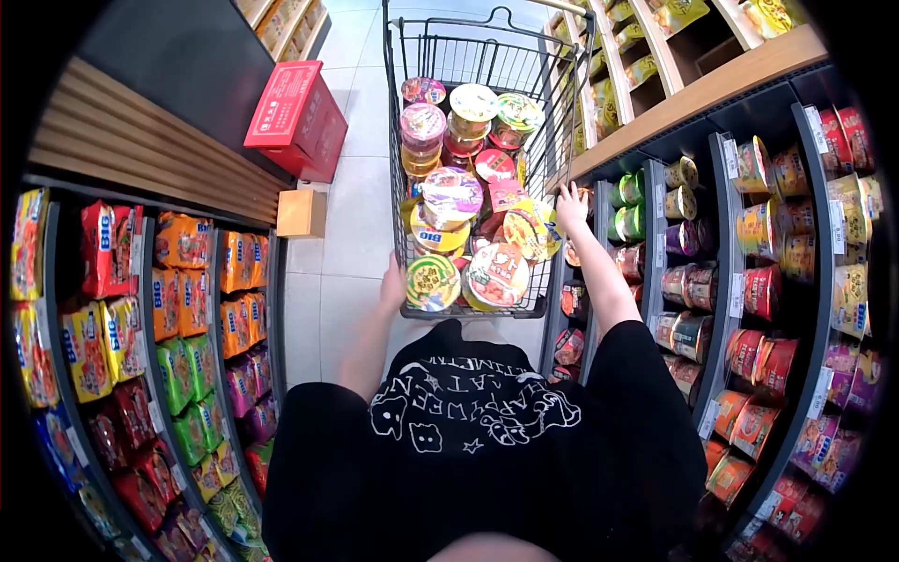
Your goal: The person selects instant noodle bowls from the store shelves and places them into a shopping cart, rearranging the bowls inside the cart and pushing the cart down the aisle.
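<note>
A black wire shopping cart (405, 140) stands in front of me, loaded with several instant noodle cups and bowls. Near me in it are a yellow-green noodle bowl (433, 282) and a white noodle bowl (497, 275); a purple-lidded noodle cup (451, 194) tops a stack farther in. My left hand (393, 283) is at the cart's near left corner, its fingers mostly hidden by the cart's edge. To the right, my right hand (572, 207) reaches between cart and shelf, fingers spread beside a reddish-brown noodle cup (585, 199); whether it touches this cup is unclear.
Right-hand shelves (716, 201) hold rows of noodle cups. On the left, a rack (212, 281) displays bagged noodles. A red box (298, 122) and a small tan box (301, 214) sit beside the tiled aisle floor (351, 215).
</note>
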